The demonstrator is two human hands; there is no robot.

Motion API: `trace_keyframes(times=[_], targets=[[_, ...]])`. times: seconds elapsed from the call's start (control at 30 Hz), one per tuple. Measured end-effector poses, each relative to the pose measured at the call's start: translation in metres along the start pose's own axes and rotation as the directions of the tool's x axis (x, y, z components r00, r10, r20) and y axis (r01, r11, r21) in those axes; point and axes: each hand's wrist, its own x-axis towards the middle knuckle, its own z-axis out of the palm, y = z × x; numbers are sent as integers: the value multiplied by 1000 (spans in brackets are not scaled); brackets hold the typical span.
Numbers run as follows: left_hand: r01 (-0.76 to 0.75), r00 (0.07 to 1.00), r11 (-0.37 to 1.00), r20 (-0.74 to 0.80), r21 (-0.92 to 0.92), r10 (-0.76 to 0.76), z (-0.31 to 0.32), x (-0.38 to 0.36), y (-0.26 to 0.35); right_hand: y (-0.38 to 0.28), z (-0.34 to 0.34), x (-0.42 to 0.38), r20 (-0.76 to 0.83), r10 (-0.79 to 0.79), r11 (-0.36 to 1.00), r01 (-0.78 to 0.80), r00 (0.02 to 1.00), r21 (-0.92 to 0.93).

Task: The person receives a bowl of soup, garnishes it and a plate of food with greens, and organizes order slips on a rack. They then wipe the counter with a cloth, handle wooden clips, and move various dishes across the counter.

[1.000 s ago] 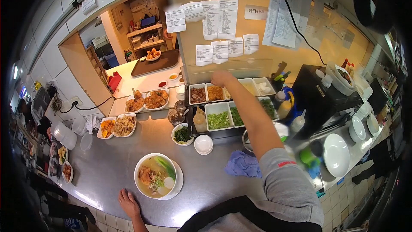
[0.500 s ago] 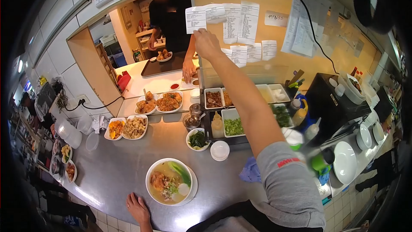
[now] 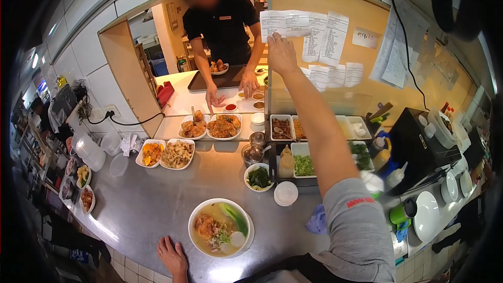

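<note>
My right hand (image 3: 282, 52) is raised to the wall, fingers closed at the lower edge of a printed paper slip (image 3: 273, 23). More slips (image 3: 331, 36) hang beside it. My left hand (image 3: 172, 254) lies on the steel counter (image 3: 141, 204), fingers spread and holding nothing. To its right is a white bowl of soup (image 3: 220, 228) on a plate, with meat, green vegetable and chopped scallion. In the hatch beyond the counter stands a person (image 3: 222, 26) in a black shirt, both hands near small sauce cups (image 3: 230, 107).
Bowls of fried food (image 3: 224, 127) stand at the hatch ledge. Two more (image 3: 177, 154) are at the counter's back left. Ingredient trays (image 3: 303, 165) lie below my right arm, near a bowl of dark greens (image 3: 259, 177). White plates (image 3: 426, 216) are at the right.
The view has shifted left, so most things appear further right. The person in the hatch has leaned forward and brought a hand toward the sauce cups. My right hand stays at the slip.
</note>
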Motion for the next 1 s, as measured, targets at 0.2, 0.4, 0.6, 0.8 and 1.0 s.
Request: trace_keyframes(times=[0.2, 0.4, 0.6, 0.8, 1.0], targets=[[16, 1000, 1000, 18, -27, -16, -1, 1, 0, 0, -1, 0, -5, -3, 1000, 3, 1000, 17], [13, 1000, 1000, 12, -2, -13, 1, 1, 0, 3, 1, -2, 54, 23, 1000, -22, 998, -20], [24, 999, 999, 22, -39, -23, 0, 1, -1, 13, -5, -4, 73, -4, 996, 10, 997, -89], [29, 999, 999, 27, -40, -28, -1, 2, 0, 21, -5, 1, 37, -56, 986, 61, 998, -155], [21, 999, 998, 27, -56, -20, -1, 2, 0, 34, -8, 4, -8, -132, 956, 125, 991, -265]])
